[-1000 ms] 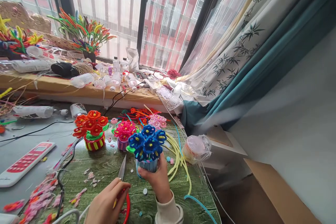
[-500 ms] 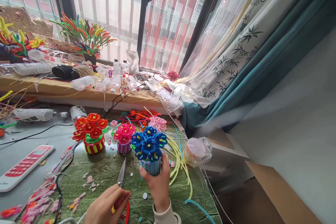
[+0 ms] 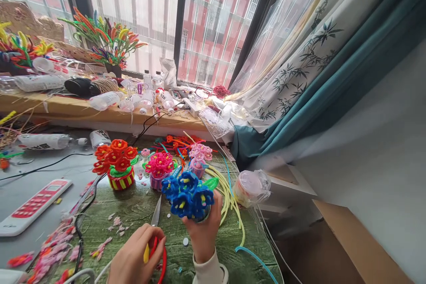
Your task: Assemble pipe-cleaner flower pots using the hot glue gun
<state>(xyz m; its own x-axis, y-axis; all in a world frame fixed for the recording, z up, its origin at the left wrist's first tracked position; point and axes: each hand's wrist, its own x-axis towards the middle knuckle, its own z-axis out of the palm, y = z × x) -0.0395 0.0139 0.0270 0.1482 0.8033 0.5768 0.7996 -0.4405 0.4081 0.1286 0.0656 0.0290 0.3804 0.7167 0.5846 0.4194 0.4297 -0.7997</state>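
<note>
My right hand [image 3: 203, 230] is wrapped round the small pot of a blue pipe-cleaner flower bouquet [image 3: 186, 195]. The blossoms tip toward me and hide most of the pot; a green leaf sticks out at the right. At the lower left, my left hand [image 3: 138, 250] has its fingers curled round the red and yellow handles of a pair of scissors [image 3: 155, 216], whose blades point away from me. Behind the bouquet stand a potted orange-red flower bunch [image 3: 117, 162], a hot-pink one [image 3: 160, 165] and a pale pink one [image 3: 200, 153].
Yellow pipe cleaners [image 3: 234, 211] and a plastic-wrapped tub [image 3: 250, 188] lie to the right. A white remote [image 3: 35, 206], black cable [image 3: 80, 239] and pink scraps [image 3: 53, 253] are on the left. Several bottles [image 3: 105, 101] crowd the windowsill.
My right hand has tilted the blue bouquet toward me, so its pot is now mostly hidden and the green leaf shows. My left hand stays at the scissors, with more of the handles showing.
</note>
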